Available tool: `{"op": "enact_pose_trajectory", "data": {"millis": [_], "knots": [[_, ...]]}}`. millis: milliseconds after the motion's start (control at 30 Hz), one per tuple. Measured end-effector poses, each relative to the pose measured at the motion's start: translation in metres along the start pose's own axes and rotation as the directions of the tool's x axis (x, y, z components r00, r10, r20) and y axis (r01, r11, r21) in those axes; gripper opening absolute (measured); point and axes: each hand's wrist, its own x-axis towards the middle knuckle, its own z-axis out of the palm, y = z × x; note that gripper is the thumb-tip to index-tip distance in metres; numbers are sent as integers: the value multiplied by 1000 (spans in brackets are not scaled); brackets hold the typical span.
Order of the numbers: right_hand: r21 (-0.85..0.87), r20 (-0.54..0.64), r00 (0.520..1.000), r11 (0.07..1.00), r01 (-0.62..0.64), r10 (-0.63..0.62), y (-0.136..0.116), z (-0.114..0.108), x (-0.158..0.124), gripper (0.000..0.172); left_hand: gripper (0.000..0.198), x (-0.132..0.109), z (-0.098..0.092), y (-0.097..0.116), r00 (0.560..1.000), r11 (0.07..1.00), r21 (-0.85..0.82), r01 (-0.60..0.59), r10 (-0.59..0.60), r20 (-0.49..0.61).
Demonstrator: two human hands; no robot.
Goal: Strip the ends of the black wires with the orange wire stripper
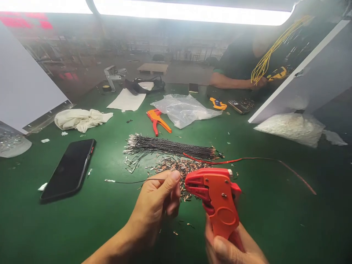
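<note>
Between the thumb and fingers of my left hand [159, 198] is pinched a thin black wire [129, 182], its pale terminal end pointing left. My right hand [231, 245] is wrapped around the handle of a red-orange wire stripper [221, 201]. The stripper's jaws face left, close to my left fingertips. Whether the wire's other end reaches the jaws is hidden by my fingers. Behind both hands lies a bundle of black wires [170, 144] with metal terminals on the left. A heap of short wire scraps [187, 168] is spread below the bundle.
A black phone [68, 168] and white cloth [82, 119] lie left. A second wire stripper [158, 121], plastic bag [187, 108] and paper [127, 99] are farther back. A red strip [239, 160] lies right. Across the table, a person [242, 66] holds yellow wires [268, 58].
</note>
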Motion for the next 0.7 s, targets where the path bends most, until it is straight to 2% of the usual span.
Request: {"op": "enact_pose_trajectory", "data": {"millis": [167, 400, 500, 567, 600, 700], "knots": [[-32, 86, 996, 999, 26, -23, -5, 1, 4, 45, 42, -1, 2, 4, 999, 999, -15, -33, 33, 4], [91, 174, 984, 996, 25, -41, 2, 4, 5, 45, 33, -1, 2, 2, 1000, 996, -89, -29, 28, -4], [212, 199, 977, 977, 28, -71, -2, 7, 6, 45, 31, -2, 2, 5, 998, 994, -101, -45, 49, 34], [276, 147, 983, 959, 67, -111, -8, 8, 6, 46, 32, -1, 1, 8, 995, 992, -115, -57, 65, 71], [256, 95, 985, 960, 117, -145, -11, 7, 6, 45, 33, -1, 0, 9, 994, 991, -119, -59, 69, 82], [19, -105, 952, 957, 290, -287, -19, 3, 5, 35, 35, 1, -3, 8, 995, 997, -58, -48, 53, 81]]}}
